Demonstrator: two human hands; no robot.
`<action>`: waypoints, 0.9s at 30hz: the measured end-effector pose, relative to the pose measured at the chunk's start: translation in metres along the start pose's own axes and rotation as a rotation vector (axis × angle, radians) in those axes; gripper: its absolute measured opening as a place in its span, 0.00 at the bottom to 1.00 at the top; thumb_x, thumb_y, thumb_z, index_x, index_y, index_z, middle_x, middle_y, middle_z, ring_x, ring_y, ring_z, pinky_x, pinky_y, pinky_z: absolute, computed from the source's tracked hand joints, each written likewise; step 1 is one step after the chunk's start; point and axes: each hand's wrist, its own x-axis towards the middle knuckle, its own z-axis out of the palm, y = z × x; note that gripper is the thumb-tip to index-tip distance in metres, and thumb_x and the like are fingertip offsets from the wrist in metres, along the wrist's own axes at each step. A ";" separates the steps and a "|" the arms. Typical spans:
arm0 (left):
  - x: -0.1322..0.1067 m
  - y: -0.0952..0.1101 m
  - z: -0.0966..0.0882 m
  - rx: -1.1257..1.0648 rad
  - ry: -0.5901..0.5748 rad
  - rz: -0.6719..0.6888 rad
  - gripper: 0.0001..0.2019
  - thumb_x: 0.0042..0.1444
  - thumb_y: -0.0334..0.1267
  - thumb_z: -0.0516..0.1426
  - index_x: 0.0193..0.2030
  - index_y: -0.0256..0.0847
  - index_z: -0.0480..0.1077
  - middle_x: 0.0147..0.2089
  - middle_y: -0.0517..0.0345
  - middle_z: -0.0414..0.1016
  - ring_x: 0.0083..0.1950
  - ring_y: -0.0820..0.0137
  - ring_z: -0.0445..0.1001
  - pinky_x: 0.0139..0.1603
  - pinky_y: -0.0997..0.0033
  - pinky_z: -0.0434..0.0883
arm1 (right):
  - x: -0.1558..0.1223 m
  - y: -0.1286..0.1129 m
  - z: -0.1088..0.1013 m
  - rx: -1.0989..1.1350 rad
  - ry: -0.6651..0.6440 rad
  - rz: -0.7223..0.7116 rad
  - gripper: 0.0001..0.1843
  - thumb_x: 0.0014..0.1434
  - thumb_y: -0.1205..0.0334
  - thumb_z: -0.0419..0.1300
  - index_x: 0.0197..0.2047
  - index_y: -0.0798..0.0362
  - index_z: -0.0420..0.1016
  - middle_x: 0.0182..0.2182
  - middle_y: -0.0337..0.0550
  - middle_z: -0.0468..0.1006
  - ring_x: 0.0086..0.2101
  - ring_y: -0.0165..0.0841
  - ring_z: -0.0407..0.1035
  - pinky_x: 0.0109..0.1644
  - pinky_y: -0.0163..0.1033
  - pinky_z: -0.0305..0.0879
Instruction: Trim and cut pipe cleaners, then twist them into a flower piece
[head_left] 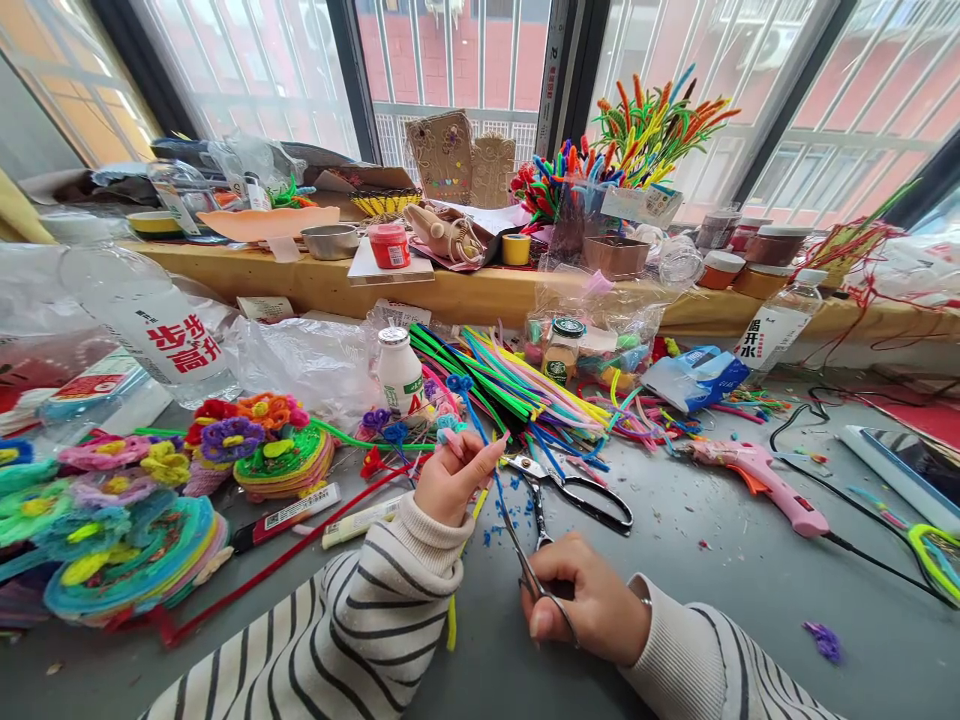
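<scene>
My left hand (456, 478) is closed in a pinch on a blue pipe cleaner (475, 412), whose upper end has a small curled blue shape. My right hand (592, 600) is closed around the handles of slim metal scissors (523, 560), and their blades point up toward the left fingertips. Whether the blades touch the pipe cleaner I cannot tell. Just behind them, a black-handled pair of scissors (592, 500) lies on the table. Blue fuzz clippings (512, 508) are scattered between my hands. A yellow pipe cleaner (451, 622) runs under my left wrist.
Loose pipe cleaners (517, 375) are heaped behind my hands, beside a small white bottle (400, 375). Pipe-cleaner flowers (232, 438) fill the left side. To the right lies a pink glue gun (765, 480) with its black cord. A large water bottle (161, 320) stands far left.
</scene>
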 end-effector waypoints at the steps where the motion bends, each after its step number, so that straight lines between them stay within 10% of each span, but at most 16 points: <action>1: 0.000 0.000 0.000 0.000 -0.001 0.001 0.15 0.34 0.41 0.61 0.15 0.37 0.58 0.11 0.71 0.57 0.11 0.84 0.55 0.10 0.80 0.50 | 0.000 -0.001 0.000 0.001 0.002 0.005 0.34 0.41 0.30 0.41 0.09 0.55 0.48 0.09 0.33 0.50 0.14 0.21 0.43 0.16 0.30 0.40; 27: 0.001 0.004 0.004 -0.373 0.075 -0.151 0.15 0.23 0.36 0.65 0.19 0.37 0.63 0.15 0.66 0.70 0.18 0.80 0.68 0.18 0.86 0.66 | 0.003 -0.001 0.000 -0.022 0.049 0.133 0.33 0.43 0.32 0.43 0.11 0.56 0.55 0.09 0.35 0.55 0.14 0.23 0.49 0.18 0.30 0.45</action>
